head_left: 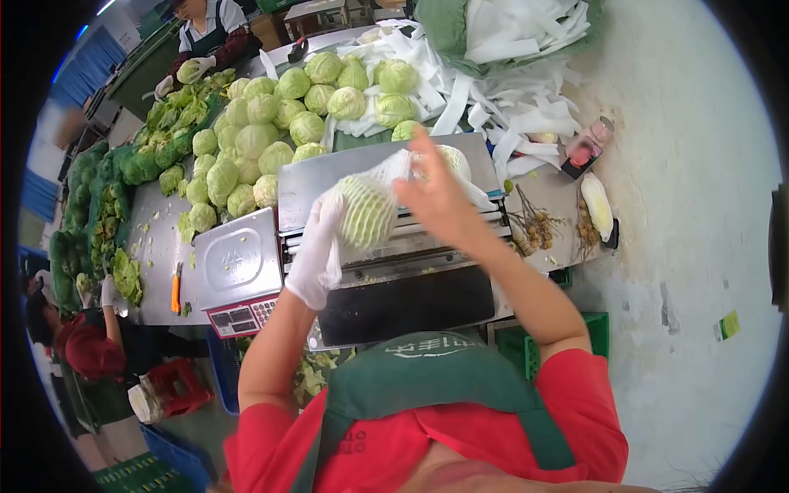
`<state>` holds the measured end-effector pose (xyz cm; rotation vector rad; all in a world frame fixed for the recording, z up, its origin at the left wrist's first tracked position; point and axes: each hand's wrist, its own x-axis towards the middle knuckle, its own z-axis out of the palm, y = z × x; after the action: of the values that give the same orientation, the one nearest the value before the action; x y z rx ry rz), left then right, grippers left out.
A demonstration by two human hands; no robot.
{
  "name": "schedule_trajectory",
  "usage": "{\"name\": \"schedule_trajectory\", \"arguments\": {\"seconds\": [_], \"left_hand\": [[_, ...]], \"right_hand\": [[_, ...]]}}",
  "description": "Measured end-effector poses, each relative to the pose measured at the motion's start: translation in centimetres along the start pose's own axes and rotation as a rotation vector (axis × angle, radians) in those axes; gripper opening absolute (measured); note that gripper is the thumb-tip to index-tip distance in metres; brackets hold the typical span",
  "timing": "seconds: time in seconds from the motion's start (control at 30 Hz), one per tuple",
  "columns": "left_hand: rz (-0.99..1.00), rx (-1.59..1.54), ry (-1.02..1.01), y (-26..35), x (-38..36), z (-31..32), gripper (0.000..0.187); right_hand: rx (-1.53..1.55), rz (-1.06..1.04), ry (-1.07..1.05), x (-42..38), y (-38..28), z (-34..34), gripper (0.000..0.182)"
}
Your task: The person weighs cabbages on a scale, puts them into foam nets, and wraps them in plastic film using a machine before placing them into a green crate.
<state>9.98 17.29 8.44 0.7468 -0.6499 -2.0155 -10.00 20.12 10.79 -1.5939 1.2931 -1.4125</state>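
My left hand, in a white glove, is closed round a green cabbage in a white foam net. The net's loose end stretches up and right to my bare right hand, whose thumb and fingers are at it; the hand is slightly blurred. Behind the right hand, partly hidden, a second netted cabbage lies on the metal-topped machine. Both hands are above the machine's front part, with its black panel below.
Left stands a weighing scale, with an orange-handled knife beyond. Bare cabbages are heaped at the back left, and foam nets at the back right. A napa cabbage lies right. Two co-workers handle cabbages further off.
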Motion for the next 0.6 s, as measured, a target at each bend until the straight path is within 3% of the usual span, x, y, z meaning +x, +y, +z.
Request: {"name": "schedule_trajectory", "arguments": {"seconds": [0.07,0.13,0.17,0.2,0.23,0.27,0.3,0.33,0.37,0.4,0.43,0.5,0.53,0.57,0.6], "left_hand": [[0.042,0.222,0.107,0.9,2.3,-0.2,0.05],[0.069,0.257,0.12,0.4,5.6,-1.5,0.052],[0.071,0.344,0.168,0.2,7.0,-1.8,0.053],[0.075,0.43,0.215,-0.2,8.4,-2.3,0.055],[0.067,0.57,0.266,-0.5,9.8,-2.9,0.057],[0.059,0.711,0.319,-1.1,11.2,-3.7,0.059],[0.186,0.952,0.257,-1.5,12.2,-4.0,0.052],[0.437,1.482,0.338,-2.2,12.3,-4.6,0.04],[0.499,1.096,0.228,-3.2,13.2,-4.5,0.03],[0.539,0.707,0.123,-4.1,13.9,-4.7,0.021],[0.523,0.711,0.119,-3.7,13.8,-5.3,0.021],[0.645,1.316,-0.161,-1.3,14.0,-7.2,0.021],[0.703,1.546,-0.199,-1.4,14.0,-8.3,0.03],[0.865,1.687,-0.146,-2.1,14.6,-10.0,0.035],[0.895,1.608,-0.202,-2.1,14.2,-10.0,0.035]], "right_hand": [[-0.466,-0.141,0.02,2.4,-0.3,-5.1,0.067],[-0.559,-0.046,-0.025,4.7,2.9,-8.9,0.067],[-0.562,-0.048,-0.027,5.2,6.2,-10.3,0.067],[-0.528,0.079,-0.174,5.6,10.2,-11.3,0.064],[-0.49,0.205,-0.321,6.0,12.3,-11.7,0.061],[-0.493,0.202,-0.324,6.1,12.2,-11.3,0.061],[-0.346,0.349,-0.367,5.7,11.8,-10.2,0.059],[-0.194,0.498,-0.406,5.3,11.3,-9.0,0.059],[-0.191,0.507,-0.407,5.1,10.0,-7.9,0.059],[-0.058,0.671,-0.365,5.1,7.9,-6.7,0.058],[0.08,0.832,-0.314,5.1,6.9,-5.7,0.059],[-0.168,0.375,-0.369,4.2,14.1,-4.2,0.065],[-0.296,0.335,-0.336,4.1,14.1,-2.9,0.067],[-0.287,0.493,-0.239,3.8,11.8,-2.1,0.07],[-0.1,0.552,-0.183,4.1,14.6,-1.3,0.069]]}}
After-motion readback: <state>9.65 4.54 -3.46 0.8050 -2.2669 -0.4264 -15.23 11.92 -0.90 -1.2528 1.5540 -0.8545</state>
